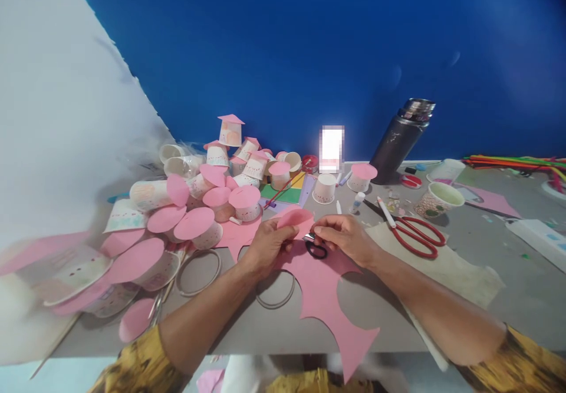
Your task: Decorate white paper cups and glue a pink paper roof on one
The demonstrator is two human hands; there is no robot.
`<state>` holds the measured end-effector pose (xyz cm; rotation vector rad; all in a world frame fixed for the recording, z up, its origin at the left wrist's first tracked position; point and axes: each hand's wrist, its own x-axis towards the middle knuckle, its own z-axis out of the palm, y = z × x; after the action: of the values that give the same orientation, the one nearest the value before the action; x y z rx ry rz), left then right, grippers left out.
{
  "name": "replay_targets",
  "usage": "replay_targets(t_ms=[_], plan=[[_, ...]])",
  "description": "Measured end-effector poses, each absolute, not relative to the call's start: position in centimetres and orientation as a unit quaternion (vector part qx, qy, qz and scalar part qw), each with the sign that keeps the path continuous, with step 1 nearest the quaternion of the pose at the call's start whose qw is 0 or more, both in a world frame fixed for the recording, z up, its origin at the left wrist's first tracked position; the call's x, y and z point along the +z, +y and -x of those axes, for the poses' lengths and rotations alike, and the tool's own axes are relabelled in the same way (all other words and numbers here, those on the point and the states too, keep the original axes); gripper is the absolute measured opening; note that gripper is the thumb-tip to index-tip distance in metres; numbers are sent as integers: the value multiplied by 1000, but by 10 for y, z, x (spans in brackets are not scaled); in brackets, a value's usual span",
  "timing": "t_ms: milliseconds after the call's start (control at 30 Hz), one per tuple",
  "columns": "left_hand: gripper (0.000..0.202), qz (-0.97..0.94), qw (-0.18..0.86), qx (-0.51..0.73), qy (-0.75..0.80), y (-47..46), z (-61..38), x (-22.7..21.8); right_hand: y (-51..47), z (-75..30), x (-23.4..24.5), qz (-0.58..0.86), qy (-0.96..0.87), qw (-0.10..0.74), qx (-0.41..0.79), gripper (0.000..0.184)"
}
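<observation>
I see the left hand (270,243) pinching a pink paper piece (298,218) above the pink cut-out sheet (322,291) on the surface (247,337). The right hand's (347,238) thumb and fingers close beside a small metal tool (310,238); whether they grip it, I can't tell.

Blue wall (283,45) 12 o'clock; dark flask (397,147) 2 o'clock; colored strands (504,161) and long white box (537,240), both 3 o'clock.
</observation>
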<state>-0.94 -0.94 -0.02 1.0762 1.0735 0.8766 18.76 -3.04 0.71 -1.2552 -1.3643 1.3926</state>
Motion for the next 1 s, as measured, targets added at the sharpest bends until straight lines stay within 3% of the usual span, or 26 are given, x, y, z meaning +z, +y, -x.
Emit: replay_targets(t_ms=[200, 433, 633, 1000], plan=[[21, -528, 583, 383, 484, -16, 7, 2, -35, -182, 4, 486, -563, 387, 545, 40], [24, -448, 660, 375, 472, -15, 5, -3, -35, -185, 5, 501, -586, 386, 507, 36], [20, -455, 662, 381, 458, -14, 7, 1, -35, -189, 13, 512, -606, 373, 482, 42], [16, -526, 629, 372, 434, -17, 7, -3, -37, -181, 8, 533, -634, 381, 412, 31]])
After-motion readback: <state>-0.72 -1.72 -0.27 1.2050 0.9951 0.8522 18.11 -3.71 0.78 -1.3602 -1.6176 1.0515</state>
